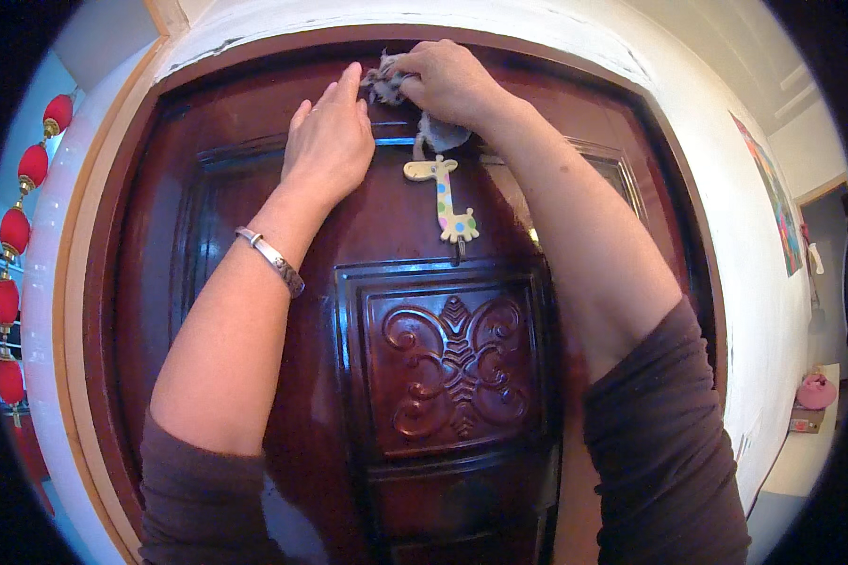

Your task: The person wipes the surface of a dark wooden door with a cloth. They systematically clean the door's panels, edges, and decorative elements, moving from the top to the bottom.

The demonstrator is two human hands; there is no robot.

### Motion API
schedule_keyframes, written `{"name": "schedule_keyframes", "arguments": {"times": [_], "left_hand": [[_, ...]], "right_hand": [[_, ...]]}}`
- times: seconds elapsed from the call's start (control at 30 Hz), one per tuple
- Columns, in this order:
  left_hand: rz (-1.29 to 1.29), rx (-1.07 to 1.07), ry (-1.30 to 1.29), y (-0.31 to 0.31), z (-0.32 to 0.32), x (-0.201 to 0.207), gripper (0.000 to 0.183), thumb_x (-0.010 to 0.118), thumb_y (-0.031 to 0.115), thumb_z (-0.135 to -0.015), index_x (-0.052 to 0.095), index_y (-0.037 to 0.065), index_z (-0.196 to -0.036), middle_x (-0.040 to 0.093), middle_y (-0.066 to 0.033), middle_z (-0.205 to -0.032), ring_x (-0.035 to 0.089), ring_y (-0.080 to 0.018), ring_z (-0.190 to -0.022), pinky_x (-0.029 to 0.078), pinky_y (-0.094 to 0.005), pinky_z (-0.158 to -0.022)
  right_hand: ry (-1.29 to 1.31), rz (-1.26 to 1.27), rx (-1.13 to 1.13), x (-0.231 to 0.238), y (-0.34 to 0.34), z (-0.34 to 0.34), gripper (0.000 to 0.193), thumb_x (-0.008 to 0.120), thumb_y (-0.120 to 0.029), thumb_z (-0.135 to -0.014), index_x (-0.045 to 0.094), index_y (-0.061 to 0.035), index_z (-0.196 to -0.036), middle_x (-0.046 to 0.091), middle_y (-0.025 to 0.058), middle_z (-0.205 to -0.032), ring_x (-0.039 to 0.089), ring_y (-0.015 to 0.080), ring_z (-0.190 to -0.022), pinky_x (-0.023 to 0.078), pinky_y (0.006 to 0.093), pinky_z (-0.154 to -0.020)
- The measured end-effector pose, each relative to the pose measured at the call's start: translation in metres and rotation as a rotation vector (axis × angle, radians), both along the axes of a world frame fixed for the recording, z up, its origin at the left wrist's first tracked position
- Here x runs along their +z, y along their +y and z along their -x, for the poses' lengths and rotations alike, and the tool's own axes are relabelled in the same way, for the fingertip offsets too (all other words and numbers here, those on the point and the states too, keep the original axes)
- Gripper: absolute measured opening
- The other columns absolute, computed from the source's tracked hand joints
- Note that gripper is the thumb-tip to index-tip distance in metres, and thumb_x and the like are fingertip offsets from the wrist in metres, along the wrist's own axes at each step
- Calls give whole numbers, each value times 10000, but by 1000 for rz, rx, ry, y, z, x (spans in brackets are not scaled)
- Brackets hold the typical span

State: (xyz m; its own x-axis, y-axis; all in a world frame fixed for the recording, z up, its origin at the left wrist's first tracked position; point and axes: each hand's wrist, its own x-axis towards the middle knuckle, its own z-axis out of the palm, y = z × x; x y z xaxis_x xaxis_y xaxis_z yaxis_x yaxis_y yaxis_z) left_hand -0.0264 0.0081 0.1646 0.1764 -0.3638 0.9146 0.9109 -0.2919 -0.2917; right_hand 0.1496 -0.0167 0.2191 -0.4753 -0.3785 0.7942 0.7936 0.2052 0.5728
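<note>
High on a dark red-brown wooden door (245,235), my right hand (450,83) is closed round a crumpled grey cloth (384,83). Part of that cloth hangs below the hand. My left hand (328,143) lies just left of it, fingers stretched upward and apparently flat against the door, holding nothing. Beneath the cloth, a cream giraffe-shaped hook (443,196) with coloured spots hangs on the door by a loop. Its small metal hook end points down. A carved scroll panel (457,367) is lower on the door, between my forearms.
A string of red lanterns (15,231) hangs at the far left, beside the pale door frame (75,311). On the white wall to the right is a colourful picture (771,193). A pink round object (816,391) sits farther off at the right.
</note>
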Motion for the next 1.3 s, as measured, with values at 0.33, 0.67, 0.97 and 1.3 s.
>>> {"name": "schedule_keyframes", "arguments": {"times": [0.33, 0.67, 0.97, 1.3], "left_hand": [[1, 138, 0, 1, 0, -9, 481, 413, 173, -997, 359, 87, -1467, 464, -181, -1453, 418, -325, -1367, 289, -503, -1137], [-42, 243, -16, 1, 5, -5, 413, 390, 220, -1005, 485, 88, -1385, 495, -158, -1437, 413, -305, -1378, 287, -493, -1141], [-20, -290, 2, -7, 2, -3, 493, 360, 225, -1003, 327, 82, -1473, 584, -249, -1281, 547, -433, -1187, 327, -494, -1114], [-43, -19, 26, -7, 2, -3, 469, 415, 306, -1017, 425, 93, -1435, 516, -202, -1400, 472, -382, -1307, 349, -442, -1103]], "right_hand": [[-38, -171, 169, -35, 28, -93, 282, 615, -153, -810, 726, -84, -1059, 682, 150, -993, 609, 339, -1010, 493, 427, -928], [-67, 35, 159, -73, 8, -62, 265, 596, -132, -808, 719, -82, -1037, 671, 167, -1052, 597, 355, -1064, 475, 441, -959], [-275, 85, 66, -27, -1, 17, 389, 570, -18, -791, 699, -120, -1145, 662, 149, -1159, 582, 340, -1128, 456, 434, -996], [-133, -53, 114, -35, 19, -96, 515, 570, 89, -709, 700, -132, -1156, 661, 146, -1181, 586, 356, -1136, 463, 420, -997]]}}
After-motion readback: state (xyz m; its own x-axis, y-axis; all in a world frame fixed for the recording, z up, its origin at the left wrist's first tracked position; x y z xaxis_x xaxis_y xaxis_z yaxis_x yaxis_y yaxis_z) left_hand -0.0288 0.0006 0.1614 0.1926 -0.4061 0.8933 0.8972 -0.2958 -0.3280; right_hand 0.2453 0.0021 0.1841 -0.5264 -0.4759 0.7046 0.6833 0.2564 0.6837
